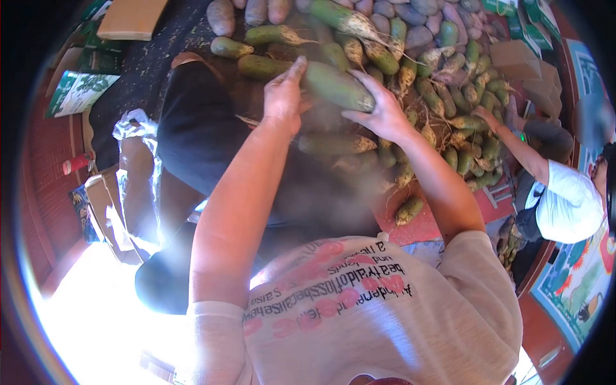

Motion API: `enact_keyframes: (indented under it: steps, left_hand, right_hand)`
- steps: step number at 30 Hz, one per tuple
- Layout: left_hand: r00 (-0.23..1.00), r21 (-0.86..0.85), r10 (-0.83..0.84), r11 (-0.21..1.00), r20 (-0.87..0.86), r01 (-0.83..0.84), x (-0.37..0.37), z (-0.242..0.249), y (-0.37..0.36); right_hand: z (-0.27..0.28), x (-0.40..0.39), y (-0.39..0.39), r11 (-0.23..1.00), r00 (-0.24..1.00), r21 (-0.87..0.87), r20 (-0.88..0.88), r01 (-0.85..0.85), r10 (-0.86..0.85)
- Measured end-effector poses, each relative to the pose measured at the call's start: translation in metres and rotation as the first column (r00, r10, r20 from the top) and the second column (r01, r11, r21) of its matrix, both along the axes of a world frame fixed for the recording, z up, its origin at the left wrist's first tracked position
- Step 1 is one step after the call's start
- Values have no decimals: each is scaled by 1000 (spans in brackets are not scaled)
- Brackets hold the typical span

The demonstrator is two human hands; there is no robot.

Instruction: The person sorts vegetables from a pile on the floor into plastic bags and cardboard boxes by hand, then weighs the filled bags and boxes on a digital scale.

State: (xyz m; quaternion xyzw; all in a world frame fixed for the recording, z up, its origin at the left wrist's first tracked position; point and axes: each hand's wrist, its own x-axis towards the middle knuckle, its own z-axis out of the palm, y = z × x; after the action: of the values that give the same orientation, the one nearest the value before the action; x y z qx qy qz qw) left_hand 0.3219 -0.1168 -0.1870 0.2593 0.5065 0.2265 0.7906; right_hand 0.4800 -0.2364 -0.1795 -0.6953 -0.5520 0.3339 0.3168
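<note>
A large green radish [338,88] is held between my two hands, slanting down to the right and slightly blurred. The fingers of my left hand [283,96] close on its left end. At its other end my right hand [383,110] grips it, with fingers above and the thumb below. Beneath the hands lies another green radish [333,144]. Many green radishes with pale, rooty ends [443,96] are heaped to the right, and a few lie above my left hand.
Purplish roots [417,16] lie at the top. A co-worker in a white shirt [568,199] reaches an arm into the heap from the right. Cardboard boxes [131,18] stand at the upper left, and a plastic-lined box [138,179] stands at the left.
</note>
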Motion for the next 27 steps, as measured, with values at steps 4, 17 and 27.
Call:
enact_keyframes:
  steps: [4, 17, 27]
  left_hand:
    - [998, 75, -13, 997, -59, 17, -4, -3, -2]
    - [970, 191, -100, 980, 223, 57, -1, 9, -9]
    - [957, 205, 148, 958, 250, -202, -11, 11, 1]
  right_hand:
    - [-9, 8, -8, 999, 990, -23, -136, -33, 30]
    - [23, 33, -24, 876, 609, -482, -699, -13, -375]
    - [50, 23, 0, 906, 721, -396, -670, -147, -176]
